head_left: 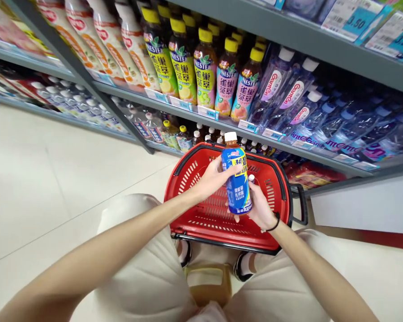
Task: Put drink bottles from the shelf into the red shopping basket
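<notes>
I hold a bottle (237,179) with a blue label and white cap upright above a red shopping basket (184,172). My left hand (212,179) grips the bottle's upper left side, fingers wrapped round it. My right hand (260,206) cups its lower right side from below; a dark band circles that wrist. The basket stands on the floor between my knees and shows no goods inside.
Store shelves (201,109) run across in front, stocked with yellow-capped tea bottles (204,71), clear water bottles (298,105) and white-labelled bottles (117,44). Smaller bottles stand on the lowest shelf behind the basket. Pale tiled floor (47,179) lies to the left.
</notes>
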`<state>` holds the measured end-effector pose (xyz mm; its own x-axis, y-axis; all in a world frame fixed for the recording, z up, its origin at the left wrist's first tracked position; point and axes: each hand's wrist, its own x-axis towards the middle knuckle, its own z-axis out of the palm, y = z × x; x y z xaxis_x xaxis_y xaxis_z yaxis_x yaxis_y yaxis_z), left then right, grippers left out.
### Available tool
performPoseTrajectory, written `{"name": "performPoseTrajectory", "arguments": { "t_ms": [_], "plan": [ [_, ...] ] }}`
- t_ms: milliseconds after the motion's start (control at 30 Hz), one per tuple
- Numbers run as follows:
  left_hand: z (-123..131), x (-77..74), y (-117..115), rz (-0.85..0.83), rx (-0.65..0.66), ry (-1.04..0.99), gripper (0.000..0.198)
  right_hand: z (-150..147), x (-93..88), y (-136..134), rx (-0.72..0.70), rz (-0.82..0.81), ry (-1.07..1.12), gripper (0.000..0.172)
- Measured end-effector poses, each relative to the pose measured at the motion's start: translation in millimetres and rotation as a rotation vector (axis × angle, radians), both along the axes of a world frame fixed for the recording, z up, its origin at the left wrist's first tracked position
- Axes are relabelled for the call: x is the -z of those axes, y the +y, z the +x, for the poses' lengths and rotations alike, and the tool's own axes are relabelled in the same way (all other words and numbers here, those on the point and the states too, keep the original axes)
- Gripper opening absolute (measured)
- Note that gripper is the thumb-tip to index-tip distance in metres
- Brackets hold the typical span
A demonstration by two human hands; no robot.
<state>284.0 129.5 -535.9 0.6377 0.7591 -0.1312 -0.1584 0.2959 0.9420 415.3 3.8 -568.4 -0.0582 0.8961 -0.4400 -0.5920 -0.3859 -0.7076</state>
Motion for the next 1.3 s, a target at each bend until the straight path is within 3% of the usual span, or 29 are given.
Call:
{"name": "performPoseTrajectory", "arguments": {
  "t_ms": [133,400,600,733,967,1100,1200,1300],
  "plan": [
    [-2,1.1,6,-0.138,0.015,-0.019,0.056,3,1.7,1,0.045,0.019,-0.091,0.055],
    [-4,4.3,4,-0.077,0.053,-0.067,0.056,-2,8.8,-3,0.165,0.052,-0.262,0.054],
    [-2,5.6,4,-0.031,0.045,-0.049,0.064,-1,3.1,0,0.104,0.039,-0.255,0.055],
    [-4,2.8,1,0.059,0.065,-0.066,0.064,-1,2.3,0,0.173,0.038,-0.247,0.049],
    [-10,-4.2,-1,0.172,0.252,-0.157,0.066,3,-0.3,-3,0.067,0.083,-0.027,0.060],
    [-8,-3.2,1,0.167,0.169,-0.105,0.070,5,-3.8,-1,0.011,0.057,-0.018,0.066],
    [-7,-2.4,3,0.189,0.086,-0.079,0.074,5,-6.5,1,0.084,0.021,-0.085,0.061],
    [-8,-1.0,3,0.221,0.102,-0.061,0.070,3,-6.4,2,0.126,-0.018,-0.124,0.056]
  ]
}}
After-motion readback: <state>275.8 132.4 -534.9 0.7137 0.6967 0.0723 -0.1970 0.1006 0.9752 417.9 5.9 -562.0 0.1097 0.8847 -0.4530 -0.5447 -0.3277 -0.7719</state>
